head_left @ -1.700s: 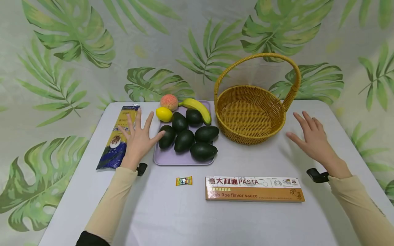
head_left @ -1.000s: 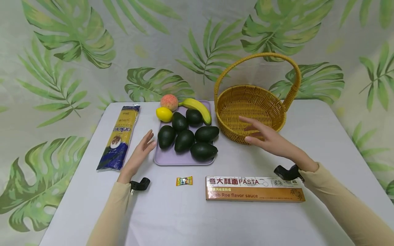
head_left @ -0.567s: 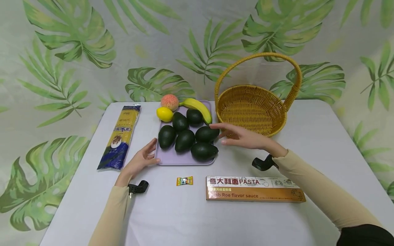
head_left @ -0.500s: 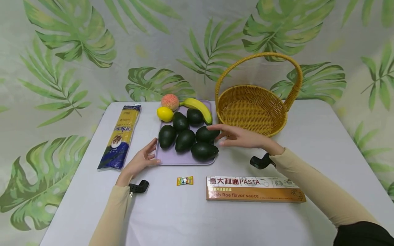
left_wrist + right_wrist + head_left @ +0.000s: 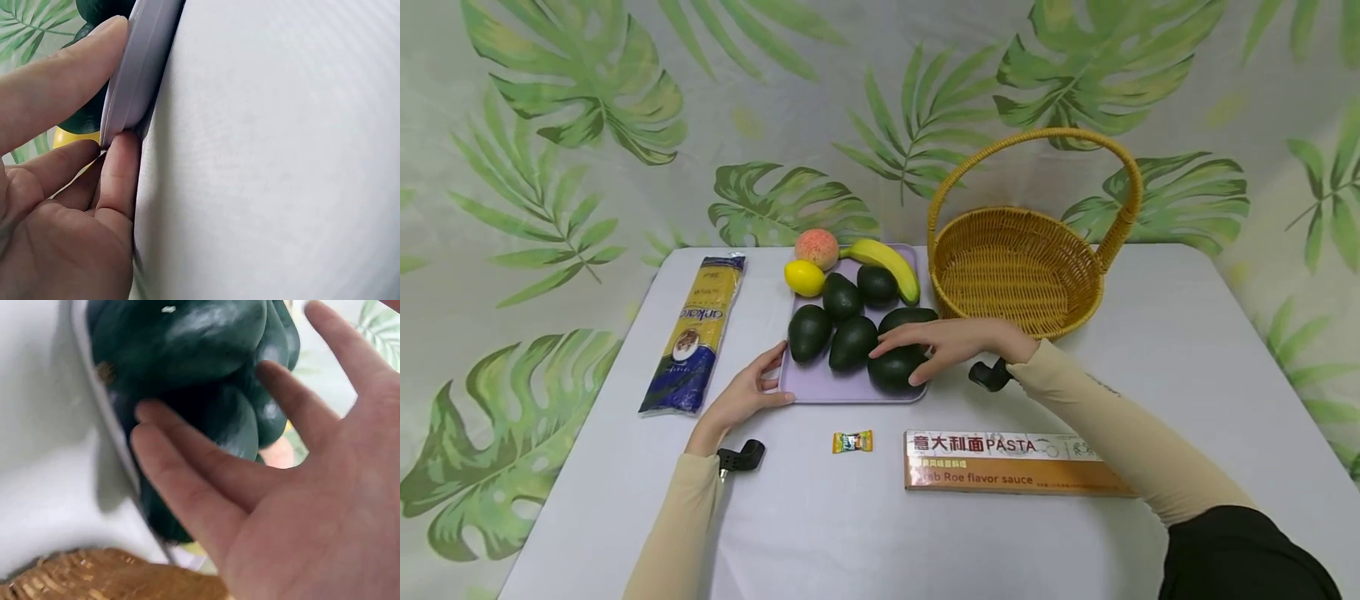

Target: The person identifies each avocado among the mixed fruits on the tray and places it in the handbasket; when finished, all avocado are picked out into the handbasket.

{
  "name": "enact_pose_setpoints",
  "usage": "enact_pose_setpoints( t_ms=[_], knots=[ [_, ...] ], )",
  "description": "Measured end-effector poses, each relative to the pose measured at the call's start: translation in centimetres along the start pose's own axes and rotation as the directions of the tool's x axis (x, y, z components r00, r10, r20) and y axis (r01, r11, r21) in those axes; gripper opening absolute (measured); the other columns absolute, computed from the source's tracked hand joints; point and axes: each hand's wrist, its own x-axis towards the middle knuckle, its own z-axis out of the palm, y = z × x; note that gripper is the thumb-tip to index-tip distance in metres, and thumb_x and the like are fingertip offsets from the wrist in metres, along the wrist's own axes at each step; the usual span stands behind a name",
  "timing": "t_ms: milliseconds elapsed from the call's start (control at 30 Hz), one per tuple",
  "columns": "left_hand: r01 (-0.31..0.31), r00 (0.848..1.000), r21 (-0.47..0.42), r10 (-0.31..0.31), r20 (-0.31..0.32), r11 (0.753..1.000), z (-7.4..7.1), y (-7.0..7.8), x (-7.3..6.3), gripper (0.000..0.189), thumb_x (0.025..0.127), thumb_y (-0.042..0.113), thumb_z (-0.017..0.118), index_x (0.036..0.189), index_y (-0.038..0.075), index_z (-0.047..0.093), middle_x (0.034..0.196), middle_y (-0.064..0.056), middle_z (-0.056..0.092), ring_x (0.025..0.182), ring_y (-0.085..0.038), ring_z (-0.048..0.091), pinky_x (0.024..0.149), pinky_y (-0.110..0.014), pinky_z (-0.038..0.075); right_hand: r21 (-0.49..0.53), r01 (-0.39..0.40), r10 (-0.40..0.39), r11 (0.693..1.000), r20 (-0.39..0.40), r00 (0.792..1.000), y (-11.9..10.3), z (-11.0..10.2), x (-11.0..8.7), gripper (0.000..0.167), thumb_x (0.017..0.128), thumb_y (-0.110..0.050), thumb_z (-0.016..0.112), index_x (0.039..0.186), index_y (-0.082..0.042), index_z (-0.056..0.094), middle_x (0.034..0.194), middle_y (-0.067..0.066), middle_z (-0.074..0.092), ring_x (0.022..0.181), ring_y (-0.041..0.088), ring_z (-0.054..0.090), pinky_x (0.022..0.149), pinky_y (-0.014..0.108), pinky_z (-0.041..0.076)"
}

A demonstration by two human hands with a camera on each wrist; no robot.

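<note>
It looks like a staged recording spot, room type unclear: a leaf-print backdrop [image 5: 880, 108] behind a white surface [image 5: 880, 542], plus wrist-worn cameras [image 5: 742, 456].

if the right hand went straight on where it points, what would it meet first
Probably the frontmost glossy dark-green, pear-shaped avocado; the right hand reaches over it, though any gap is unclear.
</note>
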Motion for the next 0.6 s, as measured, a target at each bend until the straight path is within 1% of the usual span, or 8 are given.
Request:
enact_pose_setpoints(
  t_ms=[67, 133, 200, 267, 333, 467, 533, 600],
  knots=[
    [0.006, 1.000, 0.002, -0.006, -0.001, 1.000, 0.0, 0.0, -0.1, 0.093, 0.084, 0.005, 0.073, 0.154, 0.009, 0.013, 0.152, -0.027, 0.019, 0.128, -0.044, 0.038, 0.102, -0.042, 0.041, -0.045, -0.016, 0.018, 0.999, 0.033, 0.999, -0.2, 0.1, 0.5, 0.057, 0.092, -0.028, 0.064, 0.144, -0.020, 0.044, 0.154, 0.011, 0.026, 0.141, 0.023, 0.021, 0.111, 0.044, 0.027],
    [0.009, 1.000, -0.004, -0.009, 0.004, 1.000, 0.0, 0.0, -0.1, 0.094, 0.084, 0.005, 0.074, 0.155, 0.010, 0.012, 0.152, -0.026, 0.019, 0.128, -0.043, 0.039, 0.101, -0.040, 0.042, -0.077, -0.031, 0.036, 0.997, 0.062, 0.997, -0.4, 0.2, 0.9, 0.055, 0.092, -0.025, 0.064, 0.143, -0.021, 0.046, 0.154, 0.012, 0.025, 0.141, 0.026, 0.020, 0.112, 0.046, 0.023],
    [0.010, 1.000, -0.013, -0.010, 0.011, 1.000, 0.0, 0.0, -0.1, 0.095, 0.083, 0.005, 0.074, 0.155, 0.011, 0.012, 0.152, -0.026, 0.019, 0.128, -0.043, 0.038, 0.100, -0.039, 0.043, -0.095, -0.048, 0.056, 0.994, 0.081, 0.995, -0.7, 0.4, 1.2, 0.052, 0.092, -0.022, 0.064, 0.142, -0.022, 0.048, 0.154, 0.013, 0.025, 0.141, 0.028, 0.020, 0.111, 0.046, 0.024],
    [0.010, 1.000, -0.019, -0.009, 0.017, 1.000, 0.0, 0.0, -0.2, 0.096, 0.083, 0.006, 0.074, 0.155, 0.011, 0.011, 0.153, -0.026, 0.018, 0.129, -0.043, 0.038, 0.101, -0.039, 0.043, -0.107, -0.065, 0.074, 0.992, 0.082, 0.994, -0.9, 0.6, 1.4, 0.050, 0.091, -0.017, 0.065, 0.139, -0.022, 0.051, 0.153, 0.013, 0.025, 0.140, 0.030, 0.022, 0.110, 0.047, 0.026],
    [0.010, 1.000, -0.016, -0.010, 0.016, 1.000, 0.0, 0.0, -0.2, 0.096, 0.083, 0.006, 0.075, 0.155, 0.012, 0.012, 0.153, -0.025, 0.018, 0.129, -0.043, 0.037, 0.101, -0.040, 0.042, -0.127, -0.070, 0.079, 0.989, 0.064, 0.995, -1.0, 0.9, 1.5, 0.048, 0.090, -0.014, 0.066, 0.136, -0.023, 0.054, 0.151, 0.013, 0.026, 0.138, 0.031, 0.025, 0.108, 0.047, 0.029],
    [0.011, 1.000, -0.016, -0.010, 0.010, 1.000, 0.0, -0.1, -0.1, 0.095, 0.083, 0.006, 0.075, 0.155, 0.012, 0.012, 0.153, -0.025, 0.018, 0.129, -0.043, 0.037, 0.101, -0.041, 0.042, -0.131, -0.080, 0.081, 0.988, 0.005, 0.997, -0.9, 1.5, 1.6, 0.046, 0.087, -0.007, 0.067, 0.129, -0.024, 0.059, 0.148, 0.011, 0.030, 0.134, 0.029, 0.030, 0.104, 0.044, 0.033],
    [0.010, 1.000, -0.016, -0.010, 0.007, 1.000, -0.1, -0.2, -0.1, 0.095, 0.083, 0.005, 0.075, 0.155, 0.012, 0.013, 0.153, -0.025, 0.018, 0.128, -0.043, 0.038, 0.100, -0.040, 0.043, -0.108, -0.065, 0.063, 0.992, -0.024, 0.998, -0.7, 1.6, 1.5, 0.045, 0.087, -0.005, 0.067, 0.128, -0.023, 0.060, 0.146, 0.012, 0.032, 0.133, 0.028, 0.032, 0.104, 0.043, 0.034],
    [0.006, 1.000, -0.020, -0.006, 0.008, 1.000, -0.1, -0.2, -0.1, 0.095, 0.083, 0.005, 0.074, 0.155, 0.012, 0.013, 0.153, -0.025, 0.019, 0.128, -0.043, 0.039, 0.099, -0.038, 0.044, -0.056, -0.042, 0.039, 0.998, -0.047, 0.998, -0.4, 1.6, 1.3, 0.045, 0.086, -0.003, 0.067, 0.127, -0.021, 0.061, 0.144, 0.013, 0.033, 0.133, 0.028, 0.031, 0.105, 0.043, 0.033]
  ],
)
